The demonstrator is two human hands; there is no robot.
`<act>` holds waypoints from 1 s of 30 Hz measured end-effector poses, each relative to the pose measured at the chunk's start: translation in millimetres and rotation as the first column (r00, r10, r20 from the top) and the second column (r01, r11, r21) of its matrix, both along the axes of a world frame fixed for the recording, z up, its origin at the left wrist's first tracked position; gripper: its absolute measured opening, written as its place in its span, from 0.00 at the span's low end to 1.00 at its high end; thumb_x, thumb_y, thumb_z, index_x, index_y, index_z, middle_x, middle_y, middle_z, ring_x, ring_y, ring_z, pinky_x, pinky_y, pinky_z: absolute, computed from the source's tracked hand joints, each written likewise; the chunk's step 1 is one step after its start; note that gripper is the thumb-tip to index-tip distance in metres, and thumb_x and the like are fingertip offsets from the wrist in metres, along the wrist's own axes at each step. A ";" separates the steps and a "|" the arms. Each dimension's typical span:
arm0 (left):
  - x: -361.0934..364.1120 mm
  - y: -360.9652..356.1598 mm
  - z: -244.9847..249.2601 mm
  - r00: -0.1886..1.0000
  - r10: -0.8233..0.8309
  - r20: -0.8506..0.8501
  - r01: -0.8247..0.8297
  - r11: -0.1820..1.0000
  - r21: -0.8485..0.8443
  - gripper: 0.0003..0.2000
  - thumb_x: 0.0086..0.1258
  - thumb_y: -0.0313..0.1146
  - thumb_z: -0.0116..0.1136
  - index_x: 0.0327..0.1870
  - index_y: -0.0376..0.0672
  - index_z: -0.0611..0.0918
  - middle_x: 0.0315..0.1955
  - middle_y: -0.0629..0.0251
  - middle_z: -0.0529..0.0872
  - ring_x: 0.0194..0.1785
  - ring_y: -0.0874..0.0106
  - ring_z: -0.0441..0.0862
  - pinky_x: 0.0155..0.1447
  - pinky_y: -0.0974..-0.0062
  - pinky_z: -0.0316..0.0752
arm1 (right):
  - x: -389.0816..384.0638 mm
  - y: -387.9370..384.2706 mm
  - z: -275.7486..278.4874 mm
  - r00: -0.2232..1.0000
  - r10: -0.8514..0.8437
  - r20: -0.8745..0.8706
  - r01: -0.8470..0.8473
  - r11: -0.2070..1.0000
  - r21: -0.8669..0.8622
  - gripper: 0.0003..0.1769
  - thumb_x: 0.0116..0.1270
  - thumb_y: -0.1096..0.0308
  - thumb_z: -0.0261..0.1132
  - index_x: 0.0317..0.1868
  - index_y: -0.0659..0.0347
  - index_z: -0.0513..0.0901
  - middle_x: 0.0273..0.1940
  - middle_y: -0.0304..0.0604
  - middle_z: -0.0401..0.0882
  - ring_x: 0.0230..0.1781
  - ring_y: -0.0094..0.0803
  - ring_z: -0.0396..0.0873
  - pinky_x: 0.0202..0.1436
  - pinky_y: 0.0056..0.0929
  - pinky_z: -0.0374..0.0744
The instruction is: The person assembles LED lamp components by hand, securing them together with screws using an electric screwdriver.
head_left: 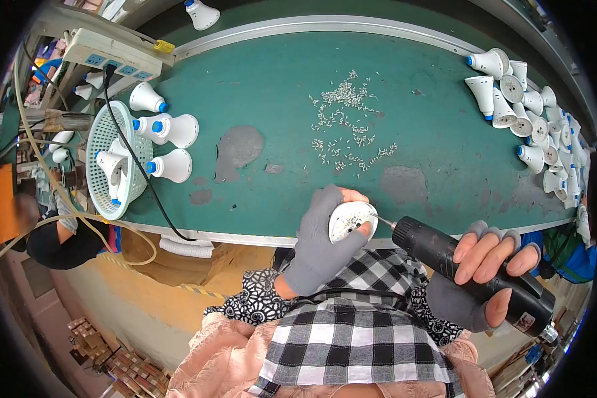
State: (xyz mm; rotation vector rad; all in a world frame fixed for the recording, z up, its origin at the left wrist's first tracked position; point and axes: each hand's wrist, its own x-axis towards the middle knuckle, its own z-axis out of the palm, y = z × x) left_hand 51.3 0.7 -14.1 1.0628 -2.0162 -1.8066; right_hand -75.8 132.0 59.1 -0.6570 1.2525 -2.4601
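Observation:
My left hand, in a grey fingerless glove, grips a white LED bulb body with its round open face turned up. Small dark parts show on the white board inside, and my thumb presses on that board. In my right hand, also gloved, lies a black electric screwdriver. Its thin bit points left, with the tip at the right rim of the bulb's face; whether it sits on a screw is too small to tell. Beyond my hands, many tiny screws are scattered over the green bench mat.
At left, a pale green basket holds bulb bodies, with several more bulbs beside it. A black cable runs from a power strip across the bench. Many bulb bodies crowd the right end. Another person is at far left.

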 end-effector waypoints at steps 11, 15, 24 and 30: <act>2.5 0.8 -0.5 1.000 -0.020 0.004 0.020 1.000 -0.020 0.15 0.59 0.28 0.66 0.47 0.40 0.79 0.43 0.64 0.83 0.44 0.77 0.82 0.48 0.79 0.76 | -4.0 -3.4 0.2 0.992 0.110 0.061 -0.110 0.994 -0.019 0.23 0.59 0.67 0.73 0.43 0.53 0.64 0.30 0.41 0.74 0.25 0.34 0.76 0.42 0.42 0.74; 2.4 3.4 -1.1 1.000 -0.014 0.001 0.014 0.999 0.032 0.15 0.58 0.29 0.66 0.47 0.39 0.80 0.42 0.64 0.83 0.43 0.77 0.82 0.48 0.79 0.76 | -0.9 -6.0 6.9 0.987 0.135 0.090 -0.137 0.990 0.024 0.20 0.59 0.68 0.70 0.42 0.55 0.65 0.29 0.42 0.73 0.25 0.34 0.75 0.42 0.40 0.73; -0.3 -15.9 3.8 0.992 -0.105 -0.065 0.117 0.970 0.211 0.18 0.58 0.29 0.67 0.49 0.42 0.78 0.46 0.65 0.82 0.47 0.77 0.80 0.51 0.78 0.75 | -38.9 -7.1 -1.7 0.987 0.137 -0.084 -0.149 0.976 -0.159 0.16 0.64 0.66 0.66 0.42 0.56 0.66 0.24 0.37 0.71 0.17 0.25 0.72 0.30 0.29 0.77; -3.1 -50.6 18.4 0.913 -0.346 -0.218 0.405 0.839 0.364 0.21 0.63 0.43 0.64 0.50 0.39 0.75 0.52 0.56 0.79 0.52 0.70 0.79 0.54 0.72 0.76 | -37.9 -21.9 -16.9 0.917 0.277 0.287 -0.395 0.728 0.560 0.26 0.54 0.75 0.69 0.54 0.66 0.72 0.29 0.35 0.75 0.25 0.20 0.75 0.28 0.18 0.71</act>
